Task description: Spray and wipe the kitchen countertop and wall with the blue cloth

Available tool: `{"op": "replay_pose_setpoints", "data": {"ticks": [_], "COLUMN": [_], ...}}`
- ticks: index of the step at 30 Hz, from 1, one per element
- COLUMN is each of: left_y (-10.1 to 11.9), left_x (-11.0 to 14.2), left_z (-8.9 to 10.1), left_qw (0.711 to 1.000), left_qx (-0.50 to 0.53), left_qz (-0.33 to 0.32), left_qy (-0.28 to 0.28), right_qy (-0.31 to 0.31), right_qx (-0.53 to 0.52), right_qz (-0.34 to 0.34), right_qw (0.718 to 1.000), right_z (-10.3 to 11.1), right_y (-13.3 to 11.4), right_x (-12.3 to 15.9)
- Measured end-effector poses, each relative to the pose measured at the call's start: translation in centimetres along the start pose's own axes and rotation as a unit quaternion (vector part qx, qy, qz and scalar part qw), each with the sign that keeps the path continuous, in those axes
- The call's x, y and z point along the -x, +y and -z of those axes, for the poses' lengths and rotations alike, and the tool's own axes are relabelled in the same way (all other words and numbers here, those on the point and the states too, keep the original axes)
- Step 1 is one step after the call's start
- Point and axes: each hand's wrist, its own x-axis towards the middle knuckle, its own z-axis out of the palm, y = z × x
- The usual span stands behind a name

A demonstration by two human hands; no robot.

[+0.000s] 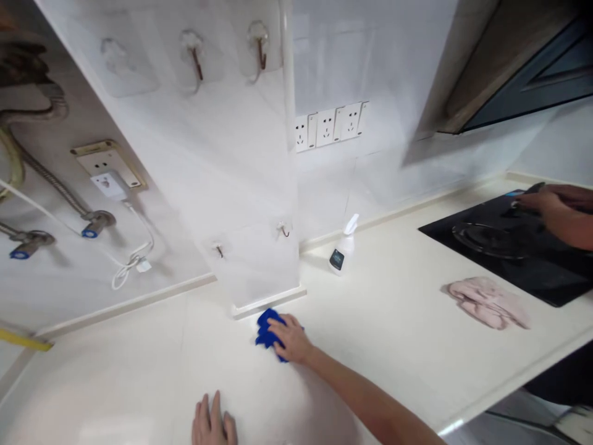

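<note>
My right hand (290,339) presses down on a crumpled blue cloth (267,334), which lies on the cream countertop (393,352) just in front of the white pillar's skirting strip (269,303). The hand covers part of the cloth. My left hand (213,423) rests lower down at the counter's near side, fingers apart, with nothing in it. A white spray bottle (345,250) with a dark label stands against the wall, beyond my right hand.
To the right lie a pinkish folded cloth (486,303) and a black gas hob (500,259), where a co-worker's hand (551,203) holds something dark. Above are wall sockets (327,128), adhesive hooks (192,55), a range hood (514,74), and flexible pipes with blue-marked valves (97,222) at the left.
</note>
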Motion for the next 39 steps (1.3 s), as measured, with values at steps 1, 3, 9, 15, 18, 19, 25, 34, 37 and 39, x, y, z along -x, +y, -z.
{"op": "replay_pose_setpoints", "data": {"ticks": [1, 3, 9, 15, 18, 19, 25, 34, 37, 39], "left_y": [0.3, 0.9, 1.3, 1.3, 1.2, 1.1, 1.1, 1.3, 2.0, 2.8], "left_x": [-0.1, -0.2, 0.0, 0.4, 0.7, 0.7, 1.0, 0.6, -0.1, -0.8], "left_z": [0.5, 1.1, 1.3, 0.7, 0.3, 0.2, 0.3, 1.1, 1.1, 1.1], "left_qw": [1.0, 1.0, 0.998, 0.998, 0.998, 0.998, 0.995, 0.987, 0.983, 0.974], "left_qx": [-0.004, -0.005, 0.006, 0.024, 0.04, 0.045, 0.068, 0.123, 0.16, 0.195], "left_qz": [0.006, 0.017, 0.045, 0.053, 0.052, 0.051, 0.072, 0.093, 0.083, 0.106], "left_qy": [-0.011, -0.025, -0.043, -0.02, -0.011, -0.01, -0.006, -0.035, -0.04, -0.041], "right_qy": [0.019, 0.052, 0.127, 0.04, -0.031, -0.056, -0.104, 0.051, 0.049, 0.054], "right_qx": [0.023, 0.082, 0.205, 0.171, 0.113, 0.091, -0.066, -0.256, -0.264, -0.271], "right_qz": [-0.029, -0.099, -0.313, -0.322, -0.218, -0.163, 0.054, -0.206, -0.214, -0.216], "right_qw": [0.999, 0.99, 0.919, 0.931, 0.969, 0.981, 0.991, 0.943, 0.939, 0.936], "right_z": [1.2, 3.4, 5.0, -0.2, -2.9, -3.7, -5.5, -5.9, -6.4, -6.7], "right_y": [2.0, 5.7, 9.4, -0.4, -6.6, -8.5, -14.4, -10.0, -10.9, -11.7], "right_x": [1.3, 3.4, 5.0, -0.5, -2.3, -2.5, -0.5, 4.3, 5.0, 5.1]}}
